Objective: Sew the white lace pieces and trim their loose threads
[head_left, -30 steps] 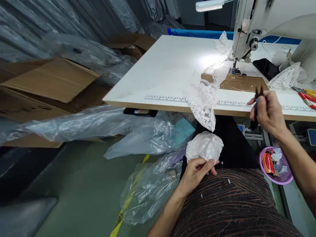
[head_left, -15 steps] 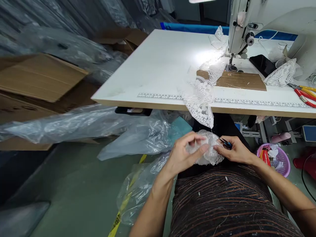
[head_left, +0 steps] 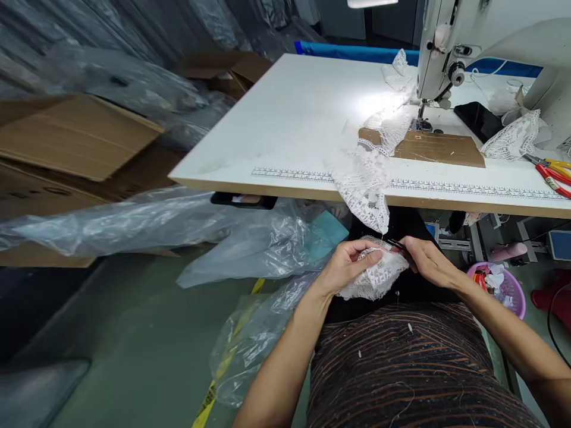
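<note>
Over my lap, my left hand (head_left: 350,264) pinches a white lace piece (head_left: 377,278) between thumb and fingers. My right hand (head_left: 426,260) is closed around small dark thread snips (head_left: 396,244), whose tips point left at the top edge of that piece. Just above, the pointed end of a white lace strip (head_left: 368,193) hangs over the table's front edge, with what looks like a thread running down to the piece in my hands. The strip leads back across the table toward the sewing machine's presser foot (head_left: 422,119).
The white table (head_left: 289,119) carries a printed ruler, a brown cardboard strip (head_left: 439,148), red and yellow-handled pliers (head_left: 551,175) and more lace (head_left: 513,137). Plastic sheeting (head_left: 250,238) and cardboard boxes (head_left: 75,137) lie left. A pink basket (head_left: 513,291) stands at right.
My left fingers have closed on the lace piece. The snips in my right hand have turned and moved up to its top edge, beneath the hanging strip. The view has shifted slightly.
</note>
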Tool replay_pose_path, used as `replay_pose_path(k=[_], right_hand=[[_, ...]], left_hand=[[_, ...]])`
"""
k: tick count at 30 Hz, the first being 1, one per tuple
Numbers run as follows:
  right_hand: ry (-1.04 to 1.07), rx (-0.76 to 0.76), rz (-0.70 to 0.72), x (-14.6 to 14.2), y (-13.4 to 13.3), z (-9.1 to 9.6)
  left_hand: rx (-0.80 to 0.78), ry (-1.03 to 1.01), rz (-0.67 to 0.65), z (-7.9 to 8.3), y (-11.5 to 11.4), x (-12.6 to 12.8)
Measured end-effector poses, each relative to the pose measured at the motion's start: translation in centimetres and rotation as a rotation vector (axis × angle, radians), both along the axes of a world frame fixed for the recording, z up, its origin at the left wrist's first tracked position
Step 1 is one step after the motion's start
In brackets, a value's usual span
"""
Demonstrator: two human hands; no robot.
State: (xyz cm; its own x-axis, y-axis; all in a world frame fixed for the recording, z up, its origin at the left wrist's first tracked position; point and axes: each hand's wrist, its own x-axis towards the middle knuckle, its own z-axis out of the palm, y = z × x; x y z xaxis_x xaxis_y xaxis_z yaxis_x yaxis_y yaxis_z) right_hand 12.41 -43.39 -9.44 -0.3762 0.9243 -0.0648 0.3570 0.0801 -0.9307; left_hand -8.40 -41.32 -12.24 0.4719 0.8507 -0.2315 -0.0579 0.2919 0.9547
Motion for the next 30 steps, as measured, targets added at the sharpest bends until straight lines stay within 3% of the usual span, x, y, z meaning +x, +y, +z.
replay_pose_path(k=[7,13,21,25,30], right_hand=[[-0.092,0.121,0.041,-1.3,2.1,-0.5],[-0.079,0.137,-0.041,-1.5,1.9,-0.7],[-0.096,0.209,0.049,-2.3,1.3,0.0],[-0.036,0.196,-0.079,-2.2,1.5,-0.5],[0.213,0.134,-0.392,-2.5,3.0,-1.9]], left_hand=[[0.095,0.121,0.074,1.3,-0.3,0.0],[0.113,0.111,0.143,2.0,-0.4,-0.3],[0.12,0.107,0.093,2.9,-0.1,-0.1],[0.163,0.168,0.068,3.1,0.1,-0.3],[0.216,0.238,0.021,3.5,0.2,-0.3]])
